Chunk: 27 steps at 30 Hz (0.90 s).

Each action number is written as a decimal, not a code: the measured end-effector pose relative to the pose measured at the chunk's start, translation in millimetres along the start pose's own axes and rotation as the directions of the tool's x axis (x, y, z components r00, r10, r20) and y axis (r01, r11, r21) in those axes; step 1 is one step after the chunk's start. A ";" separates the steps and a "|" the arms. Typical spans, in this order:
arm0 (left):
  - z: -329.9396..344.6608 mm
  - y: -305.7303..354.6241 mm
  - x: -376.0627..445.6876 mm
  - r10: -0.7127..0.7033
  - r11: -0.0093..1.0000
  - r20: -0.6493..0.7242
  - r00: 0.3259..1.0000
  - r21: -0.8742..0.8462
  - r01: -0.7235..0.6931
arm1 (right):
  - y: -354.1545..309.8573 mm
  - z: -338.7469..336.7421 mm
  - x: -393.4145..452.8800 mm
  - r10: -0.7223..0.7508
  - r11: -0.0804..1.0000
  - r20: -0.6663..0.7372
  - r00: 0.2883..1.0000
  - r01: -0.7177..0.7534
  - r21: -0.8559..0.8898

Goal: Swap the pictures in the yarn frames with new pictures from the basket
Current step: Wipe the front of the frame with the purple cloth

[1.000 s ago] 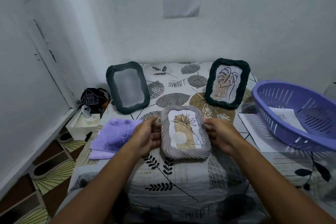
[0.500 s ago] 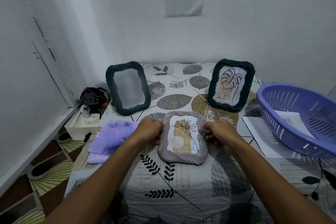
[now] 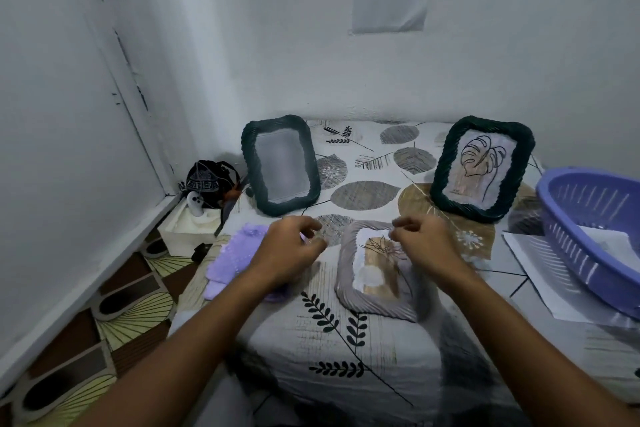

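Grey yarn frame [image 3: 375, 270] lies flat on the bed, picture in it; both hands above it, left hand [image 3: 294, 250] and right hand [image 3: 427, 243], fingers loosely curled, each grip empty. Looks between frames. Next: one of the green frames, left [image 3: 280, 165] looks blank, right [image 3: 481, 168] holds a leaf print; new pictures in basket [image 3: 588, 218], far right.

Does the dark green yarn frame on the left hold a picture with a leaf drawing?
No, the left dark green yarn frame shows only a blank grey pane; the leaf drawing is in the right dark green yarn frame.
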<state>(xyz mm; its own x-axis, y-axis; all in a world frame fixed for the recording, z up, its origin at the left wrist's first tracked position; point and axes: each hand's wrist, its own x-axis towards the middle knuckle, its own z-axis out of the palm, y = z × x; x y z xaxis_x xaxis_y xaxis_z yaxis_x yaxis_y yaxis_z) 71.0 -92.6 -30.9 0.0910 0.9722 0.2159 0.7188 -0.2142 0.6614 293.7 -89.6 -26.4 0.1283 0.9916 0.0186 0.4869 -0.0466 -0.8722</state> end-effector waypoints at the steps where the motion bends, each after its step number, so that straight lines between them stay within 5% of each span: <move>1: -9.2 -9.4 -4.0 0.055 0.997 -0.017 0.998 0.046 -0.054 | -7.6 8.0 0.0 -0.030 0.999 0.035 0.999 0.029 0.043; 5: -45.6 -55.7 -21.7 0.203 0.954 0.027 0.979 0.220 -0.204 | -36.3 47.4 4.0 0.025 0.962 0.283 0.959 -0.100 0.255; 8: -63.6 -89.2 -39.9 0.165 0.937 0.053 0.985 0.304 -0.173 | -48.5 77.5 12.0 0.110 0.947 0.386 0.916 -0.215 0.239; 16: -67.2 -127.9 -59.8 -0.067 0.861 0.165 0.984 0.509 -0.026 | -59.6 117.2 15.9 0.257 0.935 0.398 0.881 -0.331 0.129; 27: -64.4 -132.0 -62.1 -0.083 0.889 0.173 0.982 0.458 -0.006 | -65.6 128.3 18.2 0.341 0.916 0.442 0.829 -0.400 0.043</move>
<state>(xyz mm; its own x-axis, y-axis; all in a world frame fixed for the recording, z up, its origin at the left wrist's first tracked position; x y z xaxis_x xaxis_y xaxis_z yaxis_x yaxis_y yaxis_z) -74.0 -130.8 -85.3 0.1489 0.9883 0.0333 0.9541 -0.1524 0.2578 153.2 -52.9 -31.5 -0.1098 0.8601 -0.4982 0.3570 -0.4337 -0.8273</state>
